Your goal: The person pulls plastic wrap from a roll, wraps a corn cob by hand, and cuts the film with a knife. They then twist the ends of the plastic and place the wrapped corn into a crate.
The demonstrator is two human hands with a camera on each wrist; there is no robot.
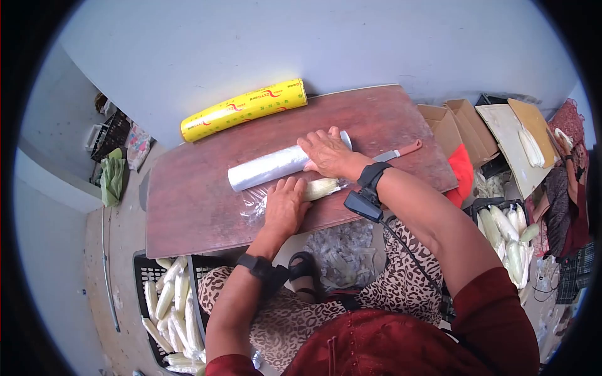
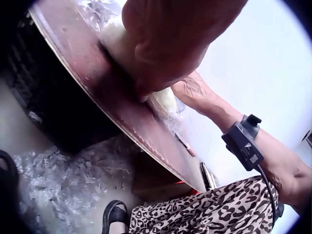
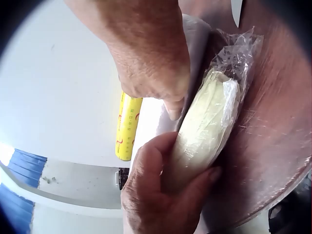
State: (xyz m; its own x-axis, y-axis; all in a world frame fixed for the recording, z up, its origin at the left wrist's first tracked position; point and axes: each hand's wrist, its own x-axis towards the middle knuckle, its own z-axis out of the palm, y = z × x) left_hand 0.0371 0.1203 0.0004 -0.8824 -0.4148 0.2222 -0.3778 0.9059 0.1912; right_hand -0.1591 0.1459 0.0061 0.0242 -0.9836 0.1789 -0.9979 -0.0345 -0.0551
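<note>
An ear of corn (image 1: 322, 188) in pale husk, wrapped in clear film, lies near the table's front edge. My left hand (image 1: 287, 205) grips it, with thumb and fingers on opposite sides in the right wrist view. Loose film (image 3: 243, 48) sticks out past the ear's far end. Just behind the ear is a roll of cling film (image 1: 266, 168). My right hand (image 1: 327, 154) holds this roll near its right end, fingers bent over the top. The left wrist view shows the left hand (image 2: 165, 44) covering much of the ear.
A knife (image 1: 401, 152) lies right of the roll on the wooden table (image 1: 188, 207). Along the wall rests a yellow printed roll (image 1: 244, 109). Crates of corn stand at left (image 1: 143, 294) and right (image 1: 530, 216). Film scraps (image 1: 345, 250) cover the floor below.
</note>
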